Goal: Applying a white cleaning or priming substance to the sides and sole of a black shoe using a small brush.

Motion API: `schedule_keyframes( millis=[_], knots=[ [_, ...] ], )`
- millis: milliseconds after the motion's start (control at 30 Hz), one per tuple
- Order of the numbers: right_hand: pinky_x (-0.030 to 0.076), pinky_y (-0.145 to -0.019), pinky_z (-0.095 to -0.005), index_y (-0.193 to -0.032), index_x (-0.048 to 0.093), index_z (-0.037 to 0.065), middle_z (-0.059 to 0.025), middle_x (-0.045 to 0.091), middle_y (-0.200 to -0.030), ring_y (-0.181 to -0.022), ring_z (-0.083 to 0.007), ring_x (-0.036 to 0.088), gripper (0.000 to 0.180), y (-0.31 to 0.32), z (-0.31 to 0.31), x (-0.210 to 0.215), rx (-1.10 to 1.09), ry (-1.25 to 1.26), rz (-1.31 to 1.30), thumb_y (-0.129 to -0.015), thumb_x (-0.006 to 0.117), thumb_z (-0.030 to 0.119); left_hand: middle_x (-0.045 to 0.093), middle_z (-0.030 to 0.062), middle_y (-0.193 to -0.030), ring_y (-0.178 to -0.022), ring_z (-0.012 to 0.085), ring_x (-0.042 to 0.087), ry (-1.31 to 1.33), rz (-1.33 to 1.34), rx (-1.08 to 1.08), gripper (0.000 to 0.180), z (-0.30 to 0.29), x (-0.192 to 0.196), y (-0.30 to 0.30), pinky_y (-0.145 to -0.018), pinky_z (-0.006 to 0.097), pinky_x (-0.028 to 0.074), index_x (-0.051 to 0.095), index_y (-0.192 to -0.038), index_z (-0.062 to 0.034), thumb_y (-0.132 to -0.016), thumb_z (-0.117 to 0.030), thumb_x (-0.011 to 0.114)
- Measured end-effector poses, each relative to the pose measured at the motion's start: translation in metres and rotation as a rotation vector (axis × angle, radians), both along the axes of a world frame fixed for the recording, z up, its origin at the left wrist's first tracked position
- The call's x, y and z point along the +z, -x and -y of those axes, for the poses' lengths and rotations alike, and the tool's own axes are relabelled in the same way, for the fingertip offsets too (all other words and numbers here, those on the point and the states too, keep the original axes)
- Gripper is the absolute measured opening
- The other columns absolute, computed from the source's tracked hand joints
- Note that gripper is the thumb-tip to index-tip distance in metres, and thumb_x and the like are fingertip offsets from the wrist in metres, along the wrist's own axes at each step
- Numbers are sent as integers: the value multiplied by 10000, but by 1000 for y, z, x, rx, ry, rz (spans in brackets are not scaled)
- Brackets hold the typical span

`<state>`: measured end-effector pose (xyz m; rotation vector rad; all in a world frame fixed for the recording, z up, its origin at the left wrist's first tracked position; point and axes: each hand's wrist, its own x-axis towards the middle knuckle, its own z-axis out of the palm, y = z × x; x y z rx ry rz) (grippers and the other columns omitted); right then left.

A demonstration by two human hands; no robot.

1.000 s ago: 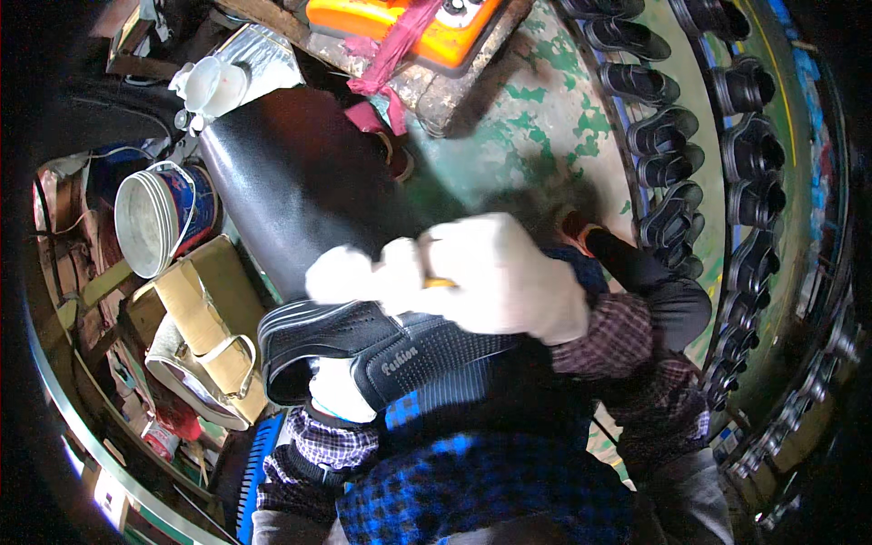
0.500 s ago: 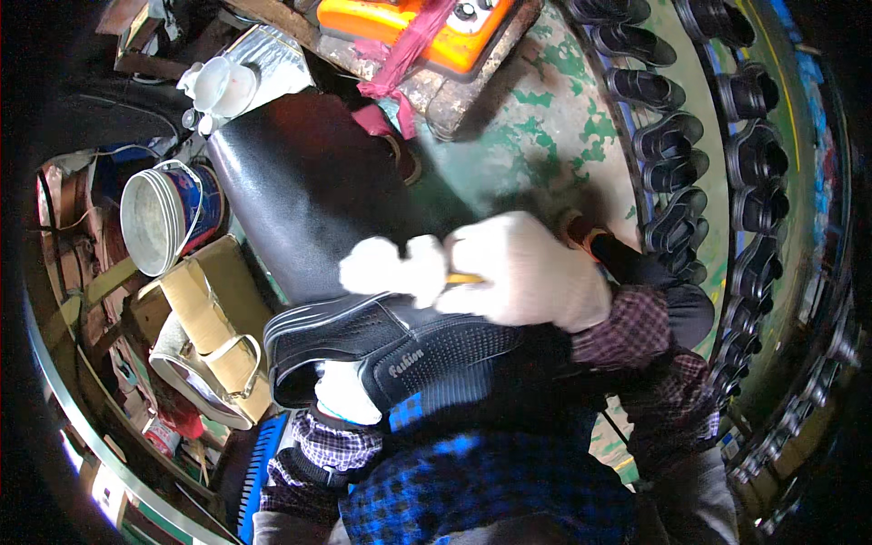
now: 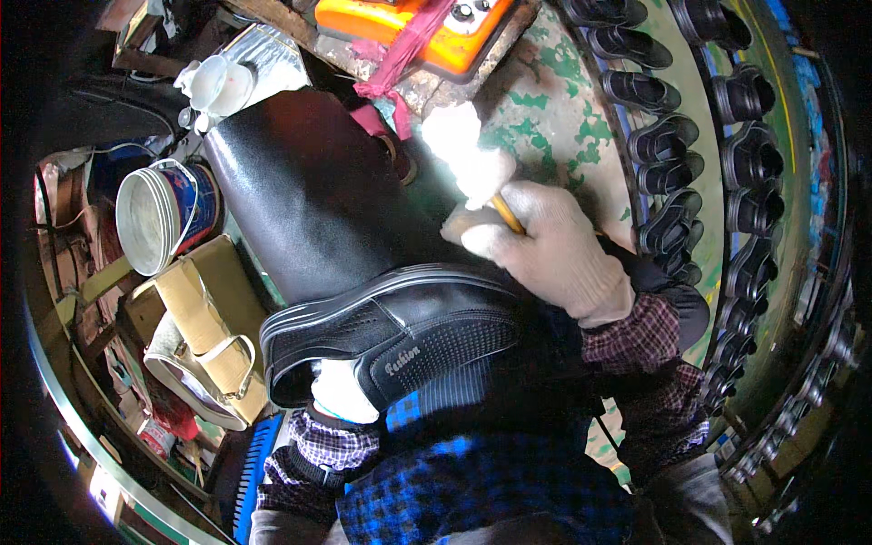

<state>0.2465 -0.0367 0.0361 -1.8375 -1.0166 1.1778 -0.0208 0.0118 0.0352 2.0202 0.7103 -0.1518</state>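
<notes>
Both my hands wear white knit gloves. My left hand [image 3: 342, 392] is pushed into the opening of a black slip-on shoe [image 3: 436, 331] and holds it on its side above my lap; its fingers are hidden inside. The shoe has perforated panels and pale lettering on its side. To the upper right of the shoe, my right hand [image 3: 554, 238] is closed round the yellow handle of a dauber [image 3: 505, 213]. The dauber's fluffy white head [image 3: 463, 150] glares brightly and is clear of the shoe. Behind the shoe lies a smooth black padded-looking surface [image 3: 300, 195].
Rows of black shoes [image 3: 749, 150] stand along the right. At the left are a bucket [image 3: 150, 222], a cardboard box [image 3: 204, 295] and a pale bag [image 3: 182, 368]. White cups [image 3: 218, 86] stand upper left. An orange device [image 3: 391, 27] tied with pink cloth sits at the top.
My right hand has lifted the dauber off the shoe's upper edge, up and to the right, turning its head away. The shoe in my left hand has hardly moved.
</notes>
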Motion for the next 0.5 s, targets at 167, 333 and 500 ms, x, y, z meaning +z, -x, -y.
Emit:
schedule_keyframes(
  millis=[167,333,500],
  knots=[
    [528,-648,-452,-843,714,83,-149,679,-784,-728,-350,674,273,12,14,5,355,-58,192,-836,716,356,594,145,-1367,-1247,290,586,10,12,13,417,1,0,-4,-1092,442,438,558,-1369,-79,-980,-228,575],
    [516,-602,-385,-861,698,79,-90,646,-776,-674,-282,651,201,43,-2,-12,307,-413,386,-797,753,262,592,147,-1370,-1243,293,589,-6,15,78,424,-2,-2,-7,-1090,443,439,547,-1378,-79,-981,-224,574],
    [506,-594,-457,-797,683,73,-136,642,-732,-657,-346,644,269,18,16,-5,317,-156,228,-824,701,340,589,149,-1373,-1239,295,591,56,20,103,431,5,-3,-4,-1089,444,441,536,-1387,-78,-982,-221,572]
  ],
)
